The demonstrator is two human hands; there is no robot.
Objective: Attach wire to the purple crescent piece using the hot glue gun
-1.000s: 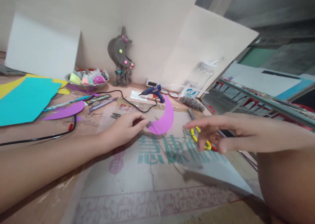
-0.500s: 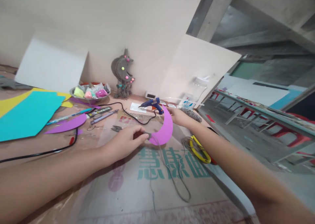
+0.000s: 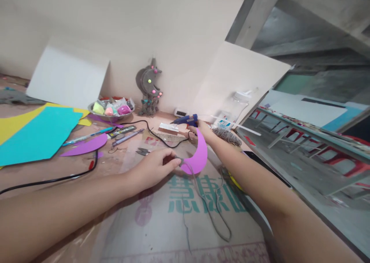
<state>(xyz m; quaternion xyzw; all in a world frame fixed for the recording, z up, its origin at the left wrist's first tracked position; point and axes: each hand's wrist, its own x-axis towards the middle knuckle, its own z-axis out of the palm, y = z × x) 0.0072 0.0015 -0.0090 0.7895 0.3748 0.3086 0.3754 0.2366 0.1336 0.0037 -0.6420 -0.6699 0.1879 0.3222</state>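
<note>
My left hand [image 3: 160,165] pinches the lower tip of a purple paper crescent [image 3: 199,155], where grey yarn [image 3: 206,201] is wound around it. The loose yarn trails in a loop over the table covering. Beyond the crescent, my right hand [image 3: 204,131] is closed around the handle of a blue hot glue gun [image 3: 186,119]. Its nozzle points left above a small white packet [image 3: 169,127], and a long clear glue stick sticks out behind. The crescent partly hides the right fingers. Small scissors [image 3: 143,151] lie just beyond my left hand.
A grey yarn-covered moon ornament [image 3: 148,84] stands against the wall. To the left are a bowl of colored clay [image 3: 111,111], turquoise sheet [image 3: 37,136], purple offcut [image 3: 86,144] and black cord [image 3: 72,176]. A yarn ball [image 3: 227,136] and clear jar [image 3: 235,109] sit right.
My right hand has taken hold of the glue gun and raised it slightly. My left hand keeps its pinch on the crescent. The whole view has shifted a little.
</note>
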